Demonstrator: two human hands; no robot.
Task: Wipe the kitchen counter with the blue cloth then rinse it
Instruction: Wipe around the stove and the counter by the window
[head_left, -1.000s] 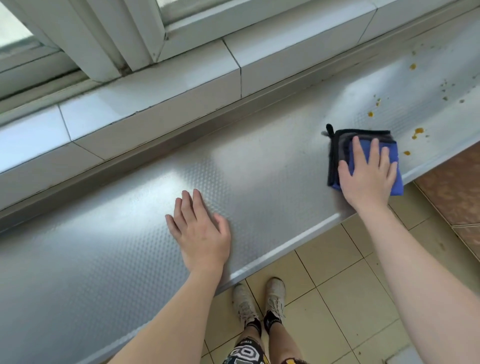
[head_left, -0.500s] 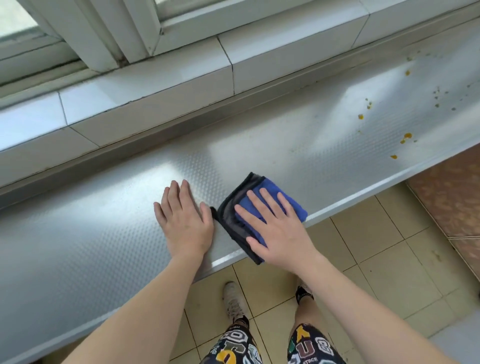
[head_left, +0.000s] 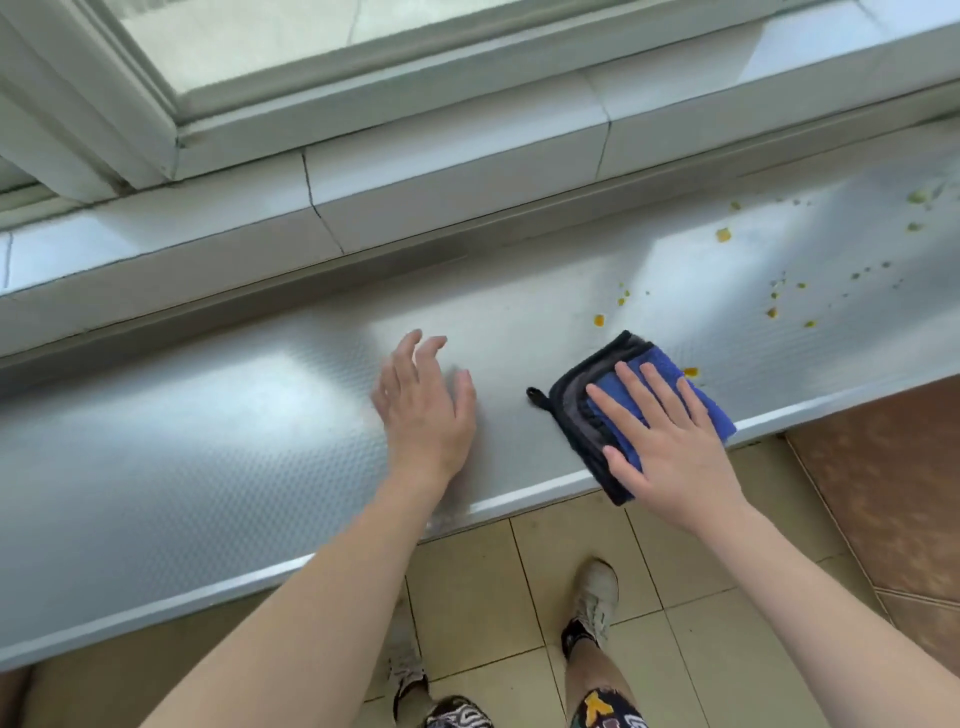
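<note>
At the near edge of the embossed steel counter (head_left: 218, 467), the right hand (head_left: 670, 447) presses flat, fingers spread, on the folded blue cloth with dark trim (head_left: 618, 410); the left hand (head_left: 423, 410) rests open beside it. Half a second ago the cloth touched the left hand; now they are apart. Beyond, yellow food specks (head_left: 722, 235) remain; wiping seems unfinished, rinsing still to come.

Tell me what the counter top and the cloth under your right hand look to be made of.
Counter: likely stainless steel, with an embossed dimple texture and a dull sheen catching window glare. Blue cloth: looks like microfibre or terry, soft fuzzy pile, folded with a dark grey layer and black edging, pressed flat by the right hand.
</note>
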